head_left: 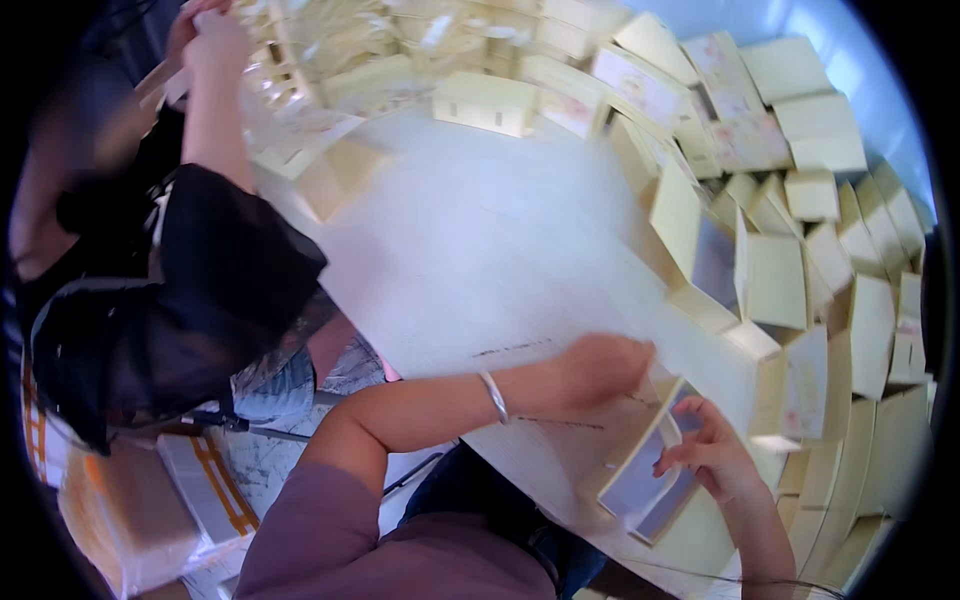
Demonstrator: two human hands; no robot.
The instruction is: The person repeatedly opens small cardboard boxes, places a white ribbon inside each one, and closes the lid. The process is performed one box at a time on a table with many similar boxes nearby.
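Note:
A shallow cream box with a grey-lilac inside [652, 508] lies tilted on the table in front of me. My left hand [615, 365], with a silver bangle on the wrist, is closed beside the box's far end. Its fingertips are blurred, and what they may hold is hidden. From the right, my right hand [715, 455] reaches over the box with thumb and fingers curved and apart. A narrow white strip [672, 432] runs across the box between them; whether any finger touches it I cannot tell.
Many cream boxes [790, 280], some with floral panels, are stacked along the right and far sides of the white table [470, 240]. At the left, a co-worker's arm in a black sleeve [235, 250] reaches over the far table edge. Wrapped packages [150, 500] sit lower left.

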